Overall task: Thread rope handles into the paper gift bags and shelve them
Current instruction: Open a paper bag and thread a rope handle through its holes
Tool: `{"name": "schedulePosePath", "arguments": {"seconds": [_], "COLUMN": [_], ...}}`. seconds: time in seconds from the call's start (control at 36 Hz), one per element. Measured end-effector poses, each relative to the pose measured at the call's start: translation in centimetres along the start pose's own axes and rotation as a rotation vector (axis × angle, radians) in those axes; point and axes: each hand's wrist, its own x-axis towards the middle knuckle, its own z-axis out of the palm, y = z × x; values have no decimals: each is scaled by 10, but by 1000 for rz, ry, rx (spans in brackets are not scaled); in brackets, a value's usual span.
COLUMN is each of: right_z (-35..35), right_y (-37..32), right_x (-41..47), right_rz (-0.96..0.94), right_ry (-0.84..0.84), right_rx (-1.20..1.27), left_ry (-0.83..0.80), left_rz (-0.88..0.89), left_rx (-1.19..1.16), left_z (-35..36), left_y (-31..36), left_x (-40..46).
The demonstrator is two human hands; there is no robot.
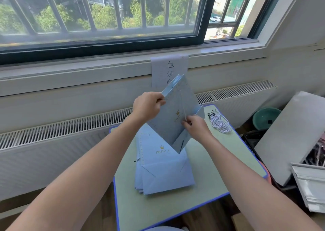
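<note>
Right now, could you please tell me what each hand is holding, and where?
The left hand grips the blue paper bag by its top edge. The right hand pinches a white rope running across the bag's front.

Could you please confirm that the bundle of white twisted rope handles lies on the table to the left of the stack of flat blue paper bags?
Not quite: the head view shows the bundle of white twisted rope handles lying right of the stack of flat blue paper bags.
</note>
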Motion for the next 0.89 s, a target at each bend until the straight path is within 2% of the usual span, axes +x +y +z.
{"name": "schedulePosePath", "arguments": {"seconds": [0.22,0.36,0.5,0.69,0.89], "right_z": [7,8,14,16,8], "right_y": [3,1,-2,-6,-16], "right_x": [-5,-3,-5,-4,-4], "right_rz": [-36,84,100,113,174], "right_ry": [184,-70,-220,-245,-333], "right_rx": [125,237,103,8,148], "left_ry": [-27,-60,-11,42,91], "left_rz": [-161,-238,-290,-322,-336], "left_rx": [-83,-87,-116,-211,-240], "left_z": [7,6,5,2,0], "left_y": [-18,-29,-36,-46,-49], "left_x": [-2,-3,-1,2,5]}}
